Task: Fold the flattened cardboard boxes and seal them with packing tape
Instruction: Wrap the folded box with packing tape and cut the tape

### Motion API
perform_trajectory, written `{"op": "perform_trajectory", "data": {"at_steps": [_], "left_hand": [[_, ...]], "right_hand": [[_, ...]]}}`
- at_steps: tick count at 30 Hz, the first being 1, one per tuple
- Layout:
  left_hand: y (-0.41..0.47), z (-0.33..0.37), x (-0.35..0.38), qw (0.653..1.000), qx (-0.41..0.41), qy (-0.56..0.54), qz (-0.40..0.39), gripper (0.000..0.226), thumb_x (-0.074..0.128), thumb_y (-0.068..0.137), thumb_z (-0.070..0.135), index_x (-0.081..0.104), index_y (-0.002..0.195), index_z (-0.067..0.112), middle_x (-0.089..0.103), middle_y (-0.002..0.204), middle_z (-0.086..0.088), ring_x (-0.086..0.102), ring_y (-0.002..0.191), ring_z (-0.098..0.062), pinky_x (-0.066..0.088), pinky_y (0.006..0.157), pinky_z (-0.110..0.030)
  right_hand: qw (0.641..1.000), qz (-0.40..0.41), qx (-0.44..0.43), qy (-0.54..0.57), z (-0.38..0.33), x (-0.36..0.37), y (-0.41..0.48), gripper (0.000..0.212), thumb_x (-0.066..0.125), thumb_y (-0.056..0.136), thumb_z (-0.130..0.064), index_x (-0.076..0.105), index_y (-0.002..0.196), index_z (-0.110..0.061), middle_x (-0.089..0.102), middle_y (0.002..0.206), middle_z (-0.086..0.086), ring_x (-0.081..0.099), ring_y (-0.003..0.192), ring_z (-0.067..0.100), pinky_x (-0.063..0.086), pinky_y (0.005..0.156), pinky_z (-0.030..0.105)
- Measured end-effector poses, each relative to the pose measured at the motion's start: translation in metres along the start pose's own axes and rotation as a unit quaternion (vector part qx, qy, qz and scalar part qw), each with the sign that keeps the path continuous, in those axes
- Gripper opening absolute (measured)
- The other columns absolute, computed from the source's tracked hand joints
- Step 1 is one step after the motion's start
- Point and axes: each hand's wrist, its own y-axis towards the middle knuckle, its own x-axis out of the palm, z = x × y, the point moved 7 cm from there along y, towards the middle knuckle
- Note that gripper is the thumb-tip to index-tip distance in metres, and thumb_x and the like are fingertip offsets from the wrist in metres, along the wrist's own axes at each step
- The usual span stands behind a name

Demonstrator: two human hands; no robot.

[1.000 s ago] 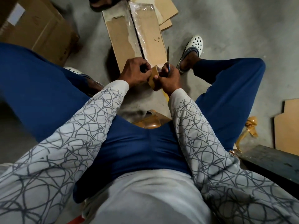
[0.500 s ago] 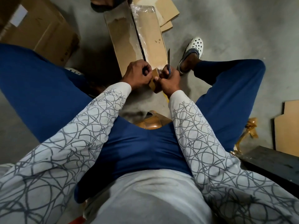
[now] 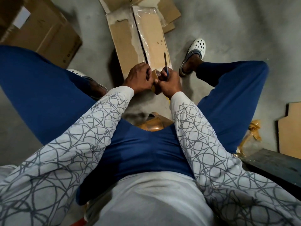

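Note:
A brown roll of packing tape (image 3: 155,83) is held between my two hands, low over the concrete floor between my knees. My left hand (image 3: 138,79) is closed on the roll's left side. My right hand (image 3: 169,83) grips the roll's right side and also holds a thin blade with a blue handle (image 3: 165,64), its tip pointing up and away. Just beyond my hands lies a folded cardboard box (image 3: 130,41) with two long flaps meeting at a dark seam; clear tape or film covers the right flap.
A large closed carton (image 3: 44,31) stands at the upper left. Flat cardboard pieces (image 3: 167,12) lie beyond the box and another flat cardboard piece (image 3: 290,129) at the right edge. Crumpled brown tape (image 3: 253,131) lies by a dark board (image 3: 276,163). My feet in white clogs flank the box.
My hands and the tape roll have shifted slightly nearer to me and lower in view. The blade still points up. The grip on the roll looks the same.

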Motion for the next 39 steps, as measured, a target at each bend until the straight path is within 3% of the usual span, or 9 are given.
{"op": "perform_trajectory", "data": {"at_steps": [6,10,21,24,31,34,37,39], "left_hand": [[-0.002,-0.014,-0.011,0.997,-0.035,-0.057,0.025,0.015,0.068,0.080,0.021,0.065,0.089,0.008,0.067,0.087,-0.005,0.060,0.075,-0.021,0.050,0.071,-0.031],[-0.001,-0.015,-0.018,0.996,-0.031,-0.074,0.034,0.028,0.067,0.082,0.027,0.078,0.106,0.017,0.073,0.097,-0.003,0.067,0.082,-0.015,0.056,0.081,-0.027],[-0.001,-0.007,-0.023,0.999,-0.005,-0.044,0.018,0.017,0.076,0.081,0.024,0.081,0.097,0.017,0.077,0.096,0.000,0.069,0.082,-0.011,0.052,0.078,-0.017],[-0.002,-0.006,-0.023,0.998,-0.006,-0.057,0.017,0.016,0.075,0.081,0.025,0.080,0.094,0.017,0.076,0.093,0.001,0.068,0.079,-0.011,0.055,0.077,-0.020],[0.000,-0.006,-0.022,0.999,0.006,-0.041,-0.008,0.010,0.070,0.082,0.023,0.073,0.089,0.016,0.070,0.083,0.000,0.063,0.074,-0.013,0.053,0.072,-0.025],[0.000,0.000,-0.018,0.999,0.030,-0.023,0.002,0.010,0.068,0.081,0.021,0.070,0.085,0.012,0.067,0.082,-0.004,0.059,0.071,-0.016,0.047,0.068,-0.024],[-0.001,0.007,-0.018,0.998,0.048,-0.030,0.027,0.013,0.065,0.080,0.022,0.070,0.083,0.011,0.067,0.083,-0.006,0.056,0.070,-0.014,0.044,0.068,-0.023],[-0.004,0.010,-0.020,0.996,0.061,-0.040,0.045,0.015,0.065,0.080,0.022,0.072,0.086,0.010,0.069,0.084,-0.007,0.056,0.071,-0.012,0.044,0.070,-0.021]], "right_hand": [[1.000,-0.014,-0.019,-0.021,-0.014,-0.001,-0.003,0.038,0.073,0.074,-0.015,0.037,0.067,-0.025,0.051,0.068,-0.006,0.046,0.071,0.018,0.048,0.070,0.035],[1.000,-0.005,-0.017,-0.006,-0.014,-0.005,0.000,0.037,0.073,0.077,-0.015,0.040,0.067,-0.028,0.056,0.079,-0.003,0.051,0.079,0.020,0.051,0.078,0.038],[1.000,0.000,-0.017,-0.005,-0.011,-0.010,0.000,0.039,0.074,0.073,-0.018,0.038,0.067,-0.031,0.058,0.081,0.000,0.053,0.080,0.020,0.054,0.084,0.046],[1.000,0.001,-0.021,-0.015,-0.012,-0.011,0.001,0.039,0.074,0.072,-0.019,0.038,0.066,-0.032,0.056,0.079,-0.002,0.053,0.079,0.020,0.055,0.083,0.047],[0.999,-0.014,-0.039,-0.019,-0.019,-0.014,-0.004,0.040,0.075,0.076,-0.014,0.038,0.066,-0.027,0.056,0.080,-0.003,0.051,0.079,0.018,0.046,0.073,0.032],[0.999,-0.015,-0.028,0.008,-0.013,-0.010,-0.003,0.038,0.073,0.068,-0.018,0.035,0.066,-0.025,0.053,0.069,-0.006,0.048,0.069,0.016,0.050,0.068,0.037],[0.997,-0.017,-0.016,0.069,0.000,-0.007,0.005,0.033,0.070,0.056,-0.025,0.039,0.062,-0.031,0.047,0.058,-0.012,0.044,0.065,0.017,0.053,0.065,0.052],[0.995,-0.014,-0.013,0.096,0.008,-0.007,0.011,0.029,0.069,0.054,-0.027,0.041,0.059,-0.035,0.045,0.053,-0.015,0.042,0.063,0.016,0.052,0.063,0.053]]}}
